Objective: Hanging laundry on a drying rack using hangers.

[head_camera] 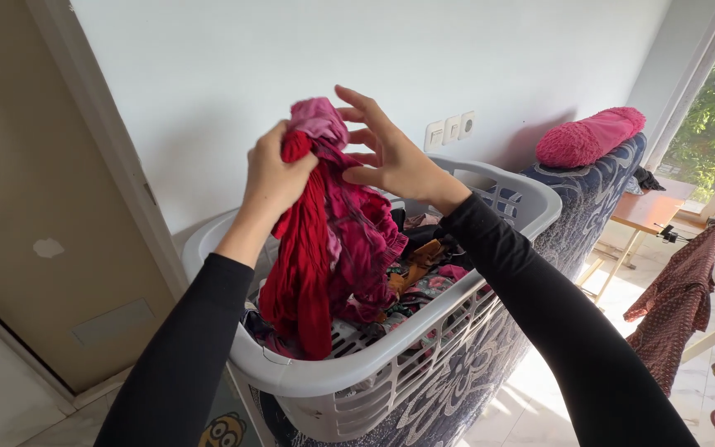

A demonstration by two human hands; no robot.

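- Head view: the left hand, at frame centre, is closed around the top of a red garment, lifted clear.
- The right hand, fingers spread open, touches the bunched pink-red cloth beside it, gripping nothing firmly.
- The garment's lower end hangs into the white laundry basket below.
- The basket holds many other clothes, so most appears still unhandled.
- At the frame's right edge, a patterned garment hangs.

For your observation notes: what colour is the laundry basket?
The laundry basket is light grey-white, clearest in the head view.
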